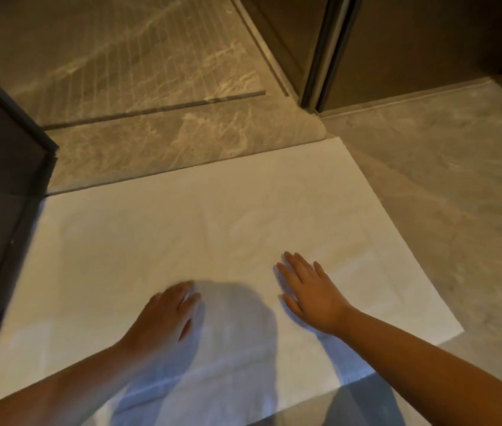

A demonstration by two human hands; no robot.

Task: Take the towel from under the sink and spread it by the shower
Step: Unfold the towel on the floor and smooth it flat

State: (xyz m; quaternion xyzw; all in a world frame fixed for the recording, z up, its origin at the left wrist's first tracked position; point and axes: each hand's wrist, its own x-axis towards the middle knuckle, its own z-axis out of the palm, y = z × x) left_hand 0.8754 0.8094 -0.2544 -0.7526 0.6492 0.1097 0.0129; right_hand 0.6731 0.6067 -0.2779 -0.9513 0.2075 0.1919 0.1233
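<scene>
Head view
Towel (213, 229): white, lay spread flat across the middle of the frame on the marble floor (446, 186); its far edge ran along the low step of the shower (151, 155).
Left hand (166, 315): lower centre, palm down on the towel, fingers loosely together, gripping nothing.
Right hand (311, 290): right of centre, flat on the towel, fingers spread apart, holding nothing.
Shadow (231, 333): fell on the towel between the two hands.
Dark frame (10, 186): stood along the left edge, beside the towel.
Door (428, 47): brown, upper right.
</scene>
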